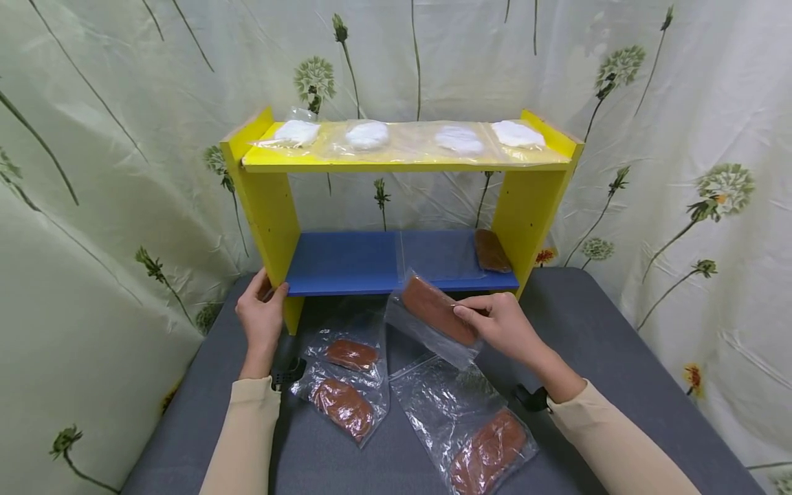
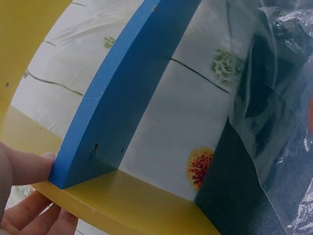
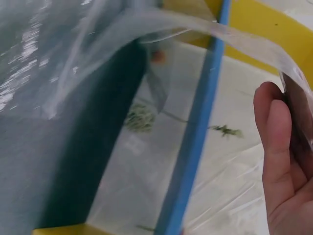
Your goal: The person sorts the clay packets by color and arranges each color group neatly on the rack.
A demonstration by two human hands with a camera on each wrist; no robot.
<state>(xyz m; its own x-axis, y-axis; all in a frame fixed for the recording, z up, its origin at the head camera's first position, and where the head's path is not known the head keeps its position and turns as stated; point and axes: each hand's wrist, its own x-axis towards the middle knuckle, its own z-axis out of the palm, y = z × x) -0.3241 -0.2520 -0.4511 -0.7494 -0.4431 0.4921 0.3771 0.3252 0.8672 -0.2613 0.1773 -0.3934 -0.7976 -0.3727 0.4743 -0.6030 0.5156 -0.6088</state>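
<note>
My left hand grips the front edge of the left side panel of a yellow shelf unit; its thumb lies against the end of the blue lower shelf, the fingers round the outside. My right hand pinches a clear plastic bag with a brown slab in it, held tilted in front of the blue shelf. In the right wrist view the bag's clear film stretches across. Another bagged brown slab lies at the right end of the blue shelf.
Two bagged brown slabs lie on the dark table below the shelf, and another bagged slab lies nearer, to the right. Several bagged white lumps line the yellow top shelf. A flower-patterned curtain hangs behind.
</note>
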